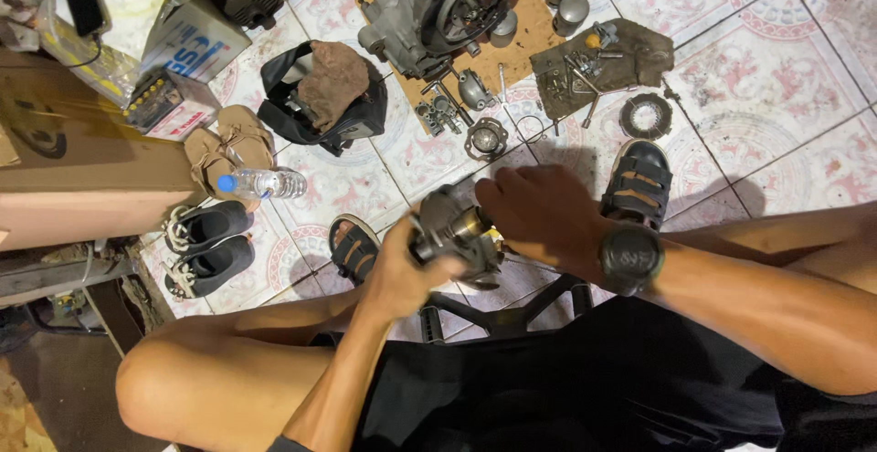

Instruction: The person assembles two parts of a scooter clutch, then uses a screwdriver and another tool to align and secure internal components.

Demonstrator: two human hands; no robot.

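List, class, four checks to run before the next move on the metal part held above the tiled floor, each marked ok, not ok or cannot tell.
1. Left hand grips the metal part from below: ok.
2. Right hand on the part's top: ok.
3. Part held off the floor, over the lap: ok.
4. Small parts on the cloth within reach: cannot tell.
5. Engine resting on cardboard: ok.
6. Bottle capped: ok.

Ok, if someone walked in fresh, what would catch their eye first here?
Probably the grey metal engine part at centre, gripped by the left hand with the right hand on top. Next, the engine block on cardboard at the top, with small parts strewn over the patterned floor tiles.
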